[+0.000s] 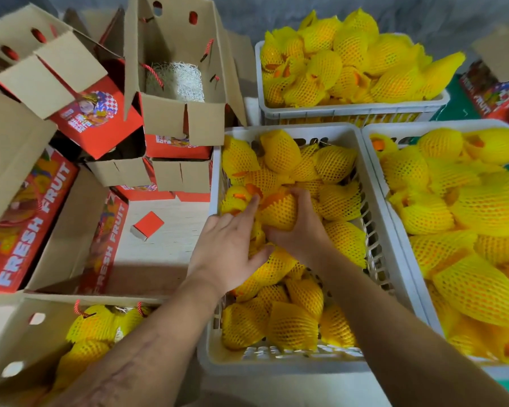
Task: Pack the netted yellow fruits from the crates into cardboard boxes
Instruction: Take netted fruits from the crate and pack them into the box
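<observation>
A white plastic crate (394, 259) in the middle holds many yellow netted fruits. My right hand (301, 230) is curled around one netted fruit (278, 211) near the crate's centre. My left hand (228, 245) lies beside it with fingers spread, resting on neighbouring fruits and holding nothing. Left of the crate stands an open cardboard box (71, 227) with only a small red packet (147, 225) on its floor. At the bottom left, another cardboard box (18, 333) contains several netted fruits (91, 327).
Two more white crates of netted fruits stand at the back (350, 111) and at the right (400, 201). Red "FRESH FRUIT" boxes (27, 227) and open boxes are stacked at the upper left; one (174, 104) holds white foam netting (177, 82).
</observation>
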Motion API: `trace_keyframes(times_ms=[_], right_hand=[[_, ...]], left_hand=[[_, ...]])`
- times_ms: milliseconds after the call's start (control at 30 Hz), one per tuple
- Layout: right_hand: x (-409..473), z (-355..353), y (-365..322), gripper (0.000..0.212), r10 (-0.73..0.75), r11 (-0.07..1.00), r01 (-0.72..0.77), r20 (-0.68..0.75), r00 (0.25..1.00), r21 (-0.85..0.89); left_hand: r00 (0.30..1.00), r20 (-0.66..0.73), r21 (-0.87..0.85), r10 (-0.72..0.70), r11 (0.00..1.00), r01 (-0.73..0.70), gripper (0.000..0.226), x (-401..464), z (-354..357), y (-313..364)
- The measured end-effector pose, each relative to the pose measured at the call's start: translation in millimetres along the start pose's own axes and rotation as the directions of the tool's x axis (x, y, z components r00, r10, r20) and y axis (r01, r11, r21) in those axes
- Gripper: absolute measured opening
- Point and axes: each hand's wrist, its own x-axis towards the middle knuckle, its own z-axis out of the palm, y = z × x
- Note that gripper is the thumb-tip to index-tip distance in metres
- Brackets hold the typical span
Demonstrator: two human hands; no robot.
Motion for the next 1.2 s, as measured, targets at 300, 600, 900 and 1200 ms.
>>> trace_keyframes(times_ms=[300, 600, 900, 1200], right_hand=[[-31, 15, 10, 0.065, 0.118, 0.944, -0.153, 0.134, 0.984, 0.293], [-20, 10, 12, 0.056, 0.223, 0.814, -0.338, 0.283, 0.933, 0.473], [-23, 15, -14, 0.066, 0.202, 0.431, -0.336, 0.273, 0.941, 0.837], [-5, -23, -7, 0.064, 0.013, 0.999, -0.019, -0.143, 0.99, -0.038]], left_hand=[[0.985, -0.018, -0.037, 0.17, 0.985, -0.17, 0.059, -3, 3, -10], [0.993, -0.013, -0.118, 0.116, 0.986, -0.117, 0.052, -2, 2, -8], [0.998, 0.049, -0.037, -0.046, 0.998, 0.048, 0.098, -1, -2, 0], [0.997, 0.005, -0.231, -0.083, 0.97, 0.082, 0.092, -2, 2, -7]])
